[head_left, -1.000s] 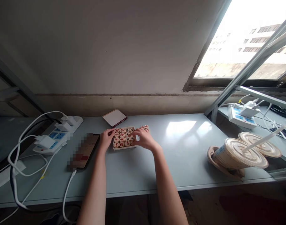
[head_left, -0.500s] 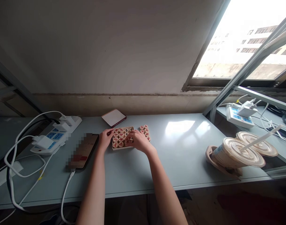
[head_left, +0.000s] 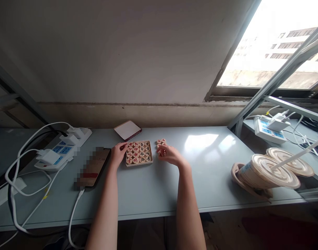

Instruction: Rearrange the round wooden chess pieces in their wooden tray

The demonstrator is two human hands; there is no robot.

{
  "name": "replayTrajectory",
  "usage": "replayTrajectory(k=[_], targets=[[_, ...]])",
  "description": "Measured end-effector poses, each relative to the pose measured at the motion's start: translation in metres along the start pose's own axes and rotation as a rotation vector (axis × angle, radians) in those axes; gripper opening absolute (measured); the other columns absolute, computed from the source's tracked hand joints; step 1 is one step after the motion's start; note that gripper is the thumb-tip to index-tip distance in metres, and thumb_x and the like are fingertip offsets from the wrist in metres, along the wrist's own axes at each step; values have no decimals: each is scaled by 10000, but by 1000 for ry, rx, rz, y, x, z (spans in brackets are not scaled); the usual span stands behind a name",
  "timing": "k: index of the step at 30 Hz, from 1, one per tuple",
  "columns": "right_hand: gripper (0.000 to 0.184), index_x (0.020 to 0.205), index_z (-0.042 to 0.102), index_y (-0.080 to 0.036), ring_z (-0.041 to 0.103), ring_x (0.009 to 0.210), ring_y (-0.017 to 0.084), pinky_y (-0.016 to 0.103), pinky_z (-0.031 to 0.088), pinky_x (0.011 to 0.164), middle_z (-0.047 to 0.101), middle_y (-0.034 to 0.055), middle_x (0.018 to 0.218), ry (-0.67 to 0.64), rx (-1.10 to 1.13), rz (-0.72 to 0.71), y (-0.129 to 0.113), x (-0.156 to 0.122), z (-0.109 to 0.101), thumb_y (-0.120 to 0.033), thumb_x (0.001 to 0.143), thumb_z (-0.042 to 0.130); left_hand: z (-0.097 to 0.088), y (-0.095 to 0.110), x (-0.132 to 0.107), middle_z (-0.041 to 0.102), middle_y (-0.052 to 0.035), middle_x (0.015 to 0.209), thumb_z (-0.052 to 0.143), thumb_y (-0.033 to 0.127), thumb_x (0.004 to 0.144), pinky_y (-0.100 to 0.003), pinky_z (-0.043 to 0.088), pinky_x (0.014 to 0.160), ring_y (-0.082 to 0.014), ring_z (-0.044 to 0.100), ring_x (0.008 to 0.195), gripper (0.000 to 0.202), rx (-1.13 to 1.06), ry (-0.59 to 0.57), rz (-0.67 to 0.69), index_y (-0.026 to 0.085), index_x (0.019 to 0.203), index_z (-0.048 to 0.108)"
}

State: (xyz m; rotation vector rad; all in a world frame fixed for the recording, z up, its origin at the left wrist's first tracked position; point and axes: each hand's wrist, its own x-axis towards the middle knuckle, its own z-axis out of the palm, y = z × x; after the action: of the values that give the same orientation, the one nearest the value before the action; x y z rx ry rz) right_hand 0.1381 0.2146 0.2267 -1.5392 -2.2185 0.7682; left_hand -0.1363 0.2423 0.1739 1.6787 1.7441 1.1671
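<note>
Loose pieces (head_left: pixel 160 145) partly behind right hand (head_left: pixel 172 155); phone (head_left: pixel 99 166) left, cups (head_left: pixel 264 170) right.

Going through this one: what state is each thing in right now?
Box: open, packed with round pieces
Box lid: off, lying behind the box
Loose pieces: outside the box, partly covered
Left hand: at box's left edge
Right hand: over loose pieces, grip unclear
Phone: screen lit, cable attached
Left power strip: plugs inserted
Front cup: lidded, straw in
</note>
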Motion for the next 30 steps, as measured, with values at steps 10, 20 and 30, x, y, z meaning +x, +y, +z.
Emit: replayTrajectory(k=[10, 20, 30], targets=[[487, 1255, 485, -289, 443, 1058, 246, 393, 314, 858, 506, 70, 1247, 281, -324, -164, -55, 48, 50, -83, 815, 449, -2, -2, 2, 662, -88, 866, 442, 340, 817, -276, 456, 685, -197, 608, 788, 340, 134, -26, 130, 144, 952, 684], [184, 1023, 612, -269, 483, 1020, 200, 398, 250, 945, 617, 41, 1061, 346, -256, -145, -70, 67, 69, -262, 870, 511, -9, -8, 2, 658, -87, 859, 420, 363, 829, -289, 473, 675, -224, 618, 818, 330, 152, 30, 117, 184, 918, 682], [203, 998, 613, -270, 487, 962, 212, 419, 218, 945, 643, 32, 1004, 567, -176, 99, -36, 62, 56, -285, 887, 444, -5, -8, -1, 668, -108, 933, 426, 354, 820, -311, 479, 722, -234, 615, 868, 336, 93, 46, 50, 158, 930, 675]])
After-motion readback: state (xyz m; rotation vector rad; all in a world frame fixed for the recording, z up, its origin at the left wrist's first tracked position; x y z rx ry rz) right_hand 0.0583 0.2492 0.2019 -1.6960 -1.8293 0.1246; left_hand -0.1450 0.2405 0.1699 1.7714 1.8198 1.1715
